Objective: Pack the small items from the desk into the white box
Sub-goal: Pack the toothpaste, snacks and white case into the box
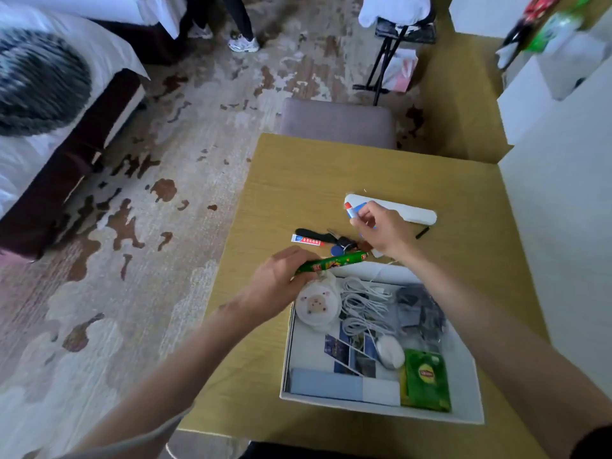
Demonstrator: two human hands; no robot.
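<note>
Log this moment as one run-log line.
left hand: grips green stick at white box rim | right hand: pinches blue stick above desk | unpacked: keys, small tube, white case

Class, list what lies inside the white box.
Inside the white box: a pig-face pouch, white cables, a white mouse, a green tea packet, picture cards and dark items. Anything beneath them is covered.

A box (463, 392) sits on the table (314, 180), cables (361, 306) and a tea packet (427, 382) inside it, keys (344, 243) just beyond it, a chair (337, 122) farther behind.
</note>
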